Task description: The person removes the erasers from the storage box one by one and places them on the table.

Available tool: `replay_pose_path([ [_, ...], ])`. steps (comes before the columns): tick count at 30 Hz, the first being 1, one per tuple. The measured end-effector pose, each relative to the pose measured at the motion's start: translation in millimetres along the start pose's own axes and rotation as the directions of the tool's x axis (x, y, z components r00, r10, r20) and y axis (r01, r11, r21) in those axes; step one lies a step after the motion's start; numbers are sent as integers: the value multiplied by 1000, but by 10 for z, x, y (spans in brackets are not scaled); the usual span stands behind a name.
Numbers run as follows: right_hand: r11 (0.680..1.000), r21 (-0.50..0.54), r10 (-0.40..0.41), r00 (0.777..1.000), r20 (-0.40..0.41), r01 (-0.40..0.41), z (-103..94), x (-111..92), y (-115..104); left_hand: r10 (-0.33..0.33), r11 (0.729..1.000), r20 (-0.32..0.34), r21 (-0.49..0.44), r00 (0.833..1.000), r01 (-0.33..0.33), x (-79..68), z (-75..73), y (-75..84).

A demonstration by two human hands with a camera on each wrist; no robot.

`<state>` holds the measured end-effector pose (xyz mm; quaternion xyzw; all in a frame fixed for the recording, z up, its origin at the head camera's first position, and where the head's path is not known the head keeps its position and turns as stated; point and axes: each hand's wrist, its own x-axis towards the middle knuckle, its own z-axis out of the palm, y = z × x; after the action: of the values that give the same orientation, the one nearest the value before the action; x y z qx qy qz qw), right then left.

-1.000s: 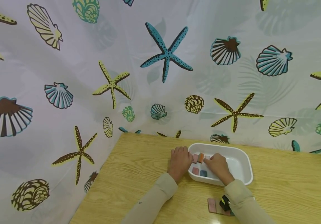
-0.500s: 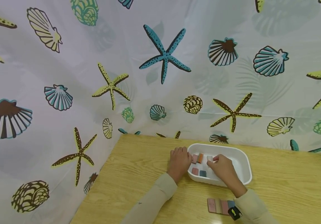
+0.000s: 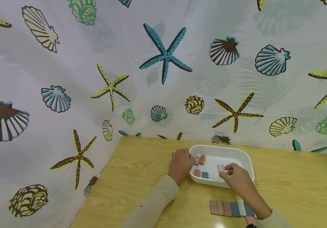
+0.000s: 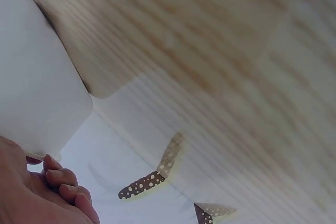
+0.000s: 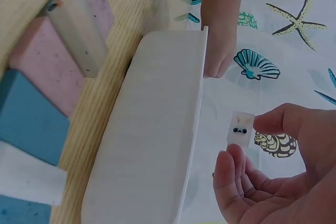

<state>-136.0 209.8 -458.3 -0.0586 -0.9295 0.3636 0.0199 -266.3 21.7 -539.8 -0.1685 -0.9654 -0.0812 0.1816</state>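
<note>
Mostly pale curtain (image 3: 135, 123) across the back and left, printed with starfish and shells. Below it, a wooden table (image 3: 140, 167). On the table, close to the curtain, a white tray (image 3: 233, 158), oblong with rounded corners. In front of the tray and apart from it, a row of blocks (image 3: 234, 209) in pink, tan, blue and white, side by side and partly hidden at the right end. At the tray's left end, a left hand (image 3: 181, 164) with fingers close together, curled at the rim and gripping it. Probably a useful brace against sliding; best held firm.

Over the tray's right part, a right hand (image 3: 236, 177) pinching a pale block (image 3: 221, 168) between thumb and fingertips. Inside the tray, at the left, four loose blocks: at the back, a pink block (image 3: 196, 160) beside an orange block (image 3: 202, 159); toward the front, another pink block (image 3: 197, 173) near a blue block (image 3: 205, 174).

Finally, back to the pale block, over the tray's middle and well apart from those four, with dark dots on one end in the right wrist view. To judge by the grip, best pinched lightly but squarely, lifted clear of the rim before any sideways move, and turned as little as possible.
</note>
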Motion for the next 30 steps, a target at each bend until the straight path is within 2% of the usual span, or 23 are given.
replay_pose_path([
  [9,999,-2,36,998,47,-36,-25,-270,141,-13,1000,18,-25,1000,14,30,-4,-33],
  [13,997,4,76,996,51,-76,-16,-380,217,-10,1000,13,-19,1000,11,31,5,-42],
  [17,991,17,131,988,83,-133,-27,-484,303,-8,1000,19,-14,1000,8,31,1,-50],
  [23,982,-12,189,971,145,-189,-19,-628,458,-31,999,65,-30,997,33,42,-16,-54],
  [30,972,-45,235,961,147,-230,74,-745,639,-34,999,77,-30,996,36,42,-13,-46],
])
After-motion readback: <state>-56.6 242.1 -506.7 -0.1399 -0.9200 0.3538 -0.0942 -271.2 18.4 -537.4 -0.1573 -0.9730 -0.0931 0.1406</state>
